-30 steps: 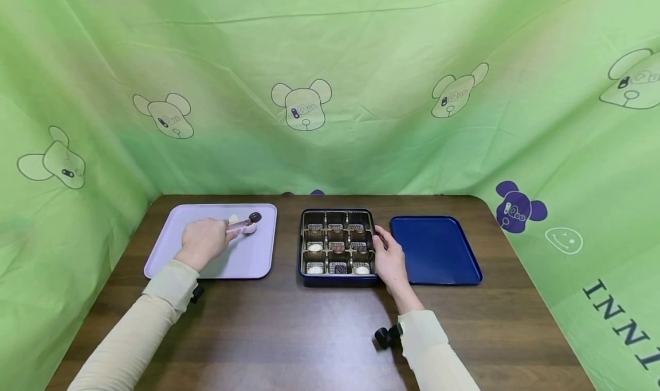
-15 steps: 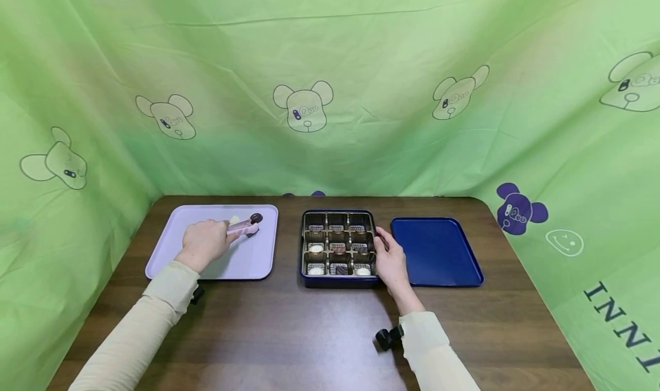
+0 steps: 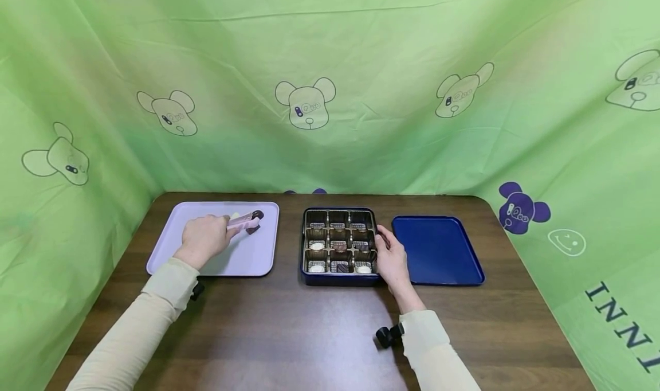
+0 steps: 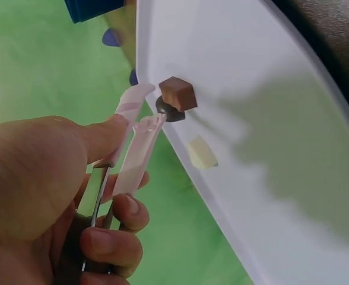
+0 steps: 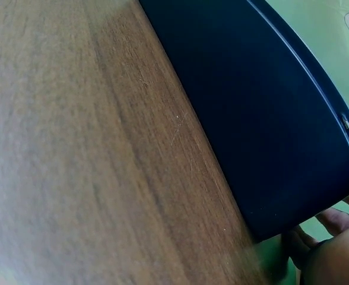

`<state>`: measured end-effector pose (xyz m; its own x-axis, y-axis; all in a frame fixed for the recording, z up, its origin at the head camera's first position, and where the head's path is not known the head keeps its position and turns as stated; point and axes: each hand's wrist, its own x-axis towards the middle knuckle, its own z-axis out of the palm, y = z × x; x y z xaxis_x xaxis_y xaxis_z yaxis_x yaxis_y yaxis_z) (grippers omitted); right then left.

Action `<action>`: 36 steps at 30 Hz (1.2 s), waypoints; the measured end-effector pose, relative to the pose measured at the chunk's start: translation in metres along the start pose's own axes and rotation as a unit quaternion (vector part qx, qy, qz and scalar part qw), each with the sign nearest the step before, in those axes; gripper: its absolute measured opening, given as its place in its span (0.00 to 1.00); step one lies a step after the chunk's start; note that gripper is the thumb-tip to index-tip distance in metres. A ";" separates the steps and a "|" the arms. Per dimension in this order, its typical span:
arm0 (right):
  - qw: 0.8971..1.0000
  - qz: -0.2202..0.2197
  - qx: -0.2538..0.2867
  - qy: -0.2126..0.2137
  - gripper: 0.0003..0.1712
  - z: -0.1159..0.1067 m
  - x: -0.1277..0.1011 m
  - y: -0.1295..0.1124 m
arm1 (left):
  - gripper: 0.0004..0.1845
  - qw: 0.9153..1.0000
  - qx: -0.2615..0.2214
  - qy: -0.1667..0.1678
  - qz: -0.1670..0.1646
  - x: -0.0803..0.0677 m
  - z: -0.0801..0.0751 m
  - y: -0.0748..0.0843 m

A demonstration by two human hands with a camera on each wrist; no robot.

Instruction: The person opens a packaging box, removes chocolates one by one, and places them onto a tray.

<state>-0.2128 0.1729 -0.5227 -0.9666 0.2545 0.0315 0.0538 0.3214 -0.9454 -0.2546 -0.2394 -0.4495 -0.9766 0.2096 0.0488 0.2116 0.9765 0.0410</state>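
Observation:
My left hand (image 3: 206,239) holds metal tongs with pink tips (image 4: 140,133) over the lilac tray (image 3: 177,236). The two tips stand a little apart, right at a dark round chocolate (image 4: 172,111). A brown square chocolate (image 4: 178,93) overlaps it in the left wrist view, and a white chocolate (image 4: 202,152) lies close by. At the table's middle, my right hand (image 3: 393,262) rests its fingers against the right side of a navy box (image 3: 340,280). The box has a divided insert; white and brown chocolates sit in its two nearer rows. The right wrist view shows mostly the outer wall.
A flat blue lid (image 3: 435,250) lies right of the box, just beyond my right hand. The wooden table (image 3: 299,333) carries everything. A green printed curtain (image 3: 304,161) hangs behind and at both sides.
The tongs' tips have drawn closer together and shifted slightly toward the dark round chocolate, so more of the brown one shows. My right hand and the box have stayed put.

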 end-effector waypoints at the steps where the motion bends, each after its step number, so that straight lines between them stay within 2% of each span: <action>1: 1.000 0.000 0.001 0.000 0.23 0.000 0.000 0.000 | 0.21 1.000 -0.002 0.002 0.001 0.000 -0.001 0.001; 9: 1.000 0.005 -0.002 0.002 0.23 0.000 -0.001 0.000 | 0.21 1.000 -0.004 0.005 0.011 0.004 -0.012 0.017; 15: 1.000 0.005 -0.002 0.001 0.23 0.000 -0.001 0.001 | 0.20 0.997 -0.015 -0.004 0.076 0.008 -0.016 0.037; 21: 1.000 0.007 -0.002 -0.003 0.23 -0.001 -0.001 0.000 | 0.18 0.989 -0.013 0.011 0.147 0.011 -0.018 0.057; 24: 1.000 0.006 -0.004 -0.005 0.23 -0.001 -0.001 0.001 | 0.18 0.986 -0.008 0.009 0.167 0.013 -0.020 0.067; 31: 1.000 0.008 -0.010 -0.006 0.24 -0.001 0.000 0.002 | 0.21 0.982 0.010 0.007 0.190 0.015 -0.024 0.084; 36: 1.000 0.000 -0.010 0.002 0.23 0.000 -0.001 0.001 | 0.19 0.974 0.028 -0.004 0.225 0.015 -0.025 0.094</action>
<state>-0.2113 0.1732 -0.5240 -0.9656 0.2578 0.0333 0.0583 0.3393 -0.9389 -0.2482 -0.1454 -0.4201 -0.7861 0.6167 0.0407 0.6156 0.7871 -0.0379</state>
